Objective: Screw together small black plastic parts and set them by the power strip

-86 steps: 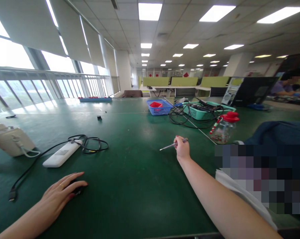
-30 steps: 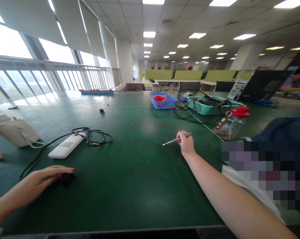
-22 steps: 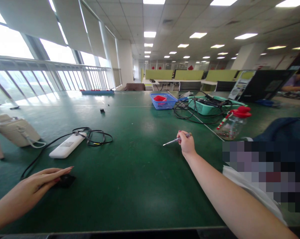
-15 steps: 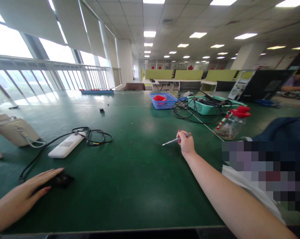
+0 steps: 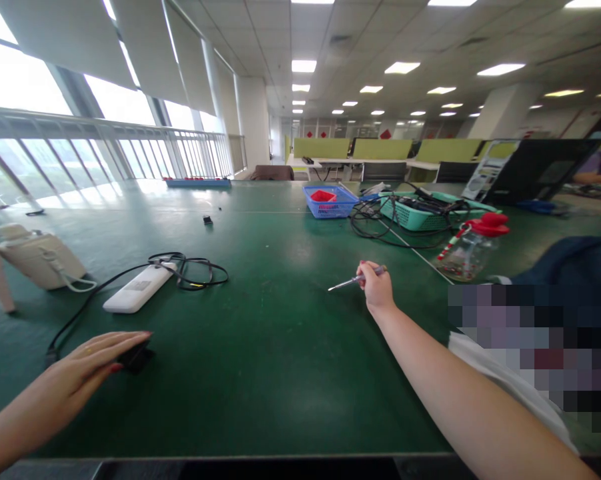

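My right hand [image 5: 376,283] holds a screwdriver [image 5: 349,283] by its handle, the metal shaft pointing left above the green tabletop. At the near left, my left hand [image 5: 93,363] has its fingers and thumb around a small black boxy object [image 5: 136,359] close to the table. The hand covers part of that object, so its kind cannot be made out. Beyond my left hand lies a white power bank [image 5: 138,290], with a black cable [image 5: 199,273] coiled at its far end and running back toward my wrist.
A cream bottle [image 5: 43,257] lies at the left. Farther back are a tiny black piece [image 5: 207,220], a blue basket [image 5: 325,208] with something red in it, and a green basket [image 5: 415,219] of cables. A red-lidded jar [image 5: 473,250] and dark cloth [image 5: 575,263] sit at the right.
My left hand has shifted right over the black object, which now appears tilted at its fingertips. My right hand keeps the screwdriver in nearly the same pose. The view has turned slightly.
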Demonstrator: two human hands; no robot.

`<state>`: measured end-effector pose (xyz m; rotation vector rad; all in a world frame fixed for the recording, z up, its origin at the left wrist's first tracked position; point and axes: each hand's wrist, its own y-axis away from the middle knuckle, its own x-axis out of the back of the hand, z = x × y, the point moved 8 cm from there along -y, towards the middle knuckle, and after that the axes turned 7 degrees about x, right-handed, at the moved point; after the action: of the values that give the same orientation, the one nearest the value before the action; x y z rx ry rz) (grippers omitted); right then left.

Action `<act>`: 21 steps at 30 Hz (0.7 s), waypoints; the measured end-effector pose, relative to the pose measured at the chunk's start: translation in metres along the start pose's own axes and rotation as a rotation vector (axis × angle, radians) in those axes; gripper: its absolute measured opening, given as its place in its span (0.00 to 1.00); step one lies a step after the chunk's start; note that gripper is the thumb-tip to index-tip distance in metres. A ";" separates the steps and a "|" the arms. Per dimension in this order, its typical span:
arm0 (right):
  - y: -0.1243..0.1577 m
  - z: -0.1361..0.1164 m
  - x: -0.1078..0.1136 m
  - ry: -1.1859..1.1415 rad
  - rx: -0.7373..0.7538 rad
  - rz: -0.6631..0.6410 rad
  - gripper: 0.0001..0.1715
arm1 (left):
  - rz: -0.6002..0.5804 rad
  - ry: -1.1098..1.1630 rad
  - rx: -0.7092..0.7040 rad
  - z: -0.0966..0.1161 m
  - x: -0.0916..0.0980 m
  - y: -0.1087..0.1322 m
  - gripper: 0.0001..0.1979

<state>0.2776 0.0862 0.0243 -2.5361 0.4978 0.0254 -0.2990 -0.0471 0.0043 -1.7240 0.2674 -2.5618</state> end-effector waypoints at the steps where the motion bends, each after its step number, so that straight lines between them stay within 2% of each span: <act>1: 0.000 0.000 0.000 0.000 0.001 -0.002 0.18 | -0.026 -0.006 -0.013 0.006 -0.003 -0.001 0.23; 4: 0.000 0.000 -0.001 -0.004 0.002 -0.009 0.18 | -0.088 -0.035 -0.012 0.016 -0.012 -0.005 0.22; 7: -0.001 0.000 -0.001 -0.002 0.002 -0.007 0.18 | -0.133 -0.049 -0.002 0.016 -0.018 -0.006 0.23; 11: 0.000 0.000 -0.001 0.007 0.007 -0.006 0.19 | -0.085 -0.047 0.037 0.012 -0.012 -0.007 0.28; 14: 0.001 -0.003 -0.003 0.002 0.005 -0.014 0.19 | -0.079 -0.061 0.064 0.028 -0.004 -0.013 0.26; 17: 0.003 -0.007 -0.009 -0.017 -0.006 -0.044 0.20 | -0.054 -0.061 0.016 0.079 0.001 -0.027 0.24; 19: 0.006 -0.011 -0.015 -0.035 -0.007 -0.085 0.20 | -0.048 -0.021 -0.065 0.130 -0.002 -0.042 0.22; 21: 0.008 -0.015 -0.021 -0.051 0.002 -0.145 0.20 | -0.056 0.032 -0.173 0.188 -0.014 -0.060 0.20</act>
<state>0.2538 0.0794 0.0358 -2.5565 0.2926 0.0354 -0.1171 -0.0085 0.0707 -1.7693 0.4622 -2.6801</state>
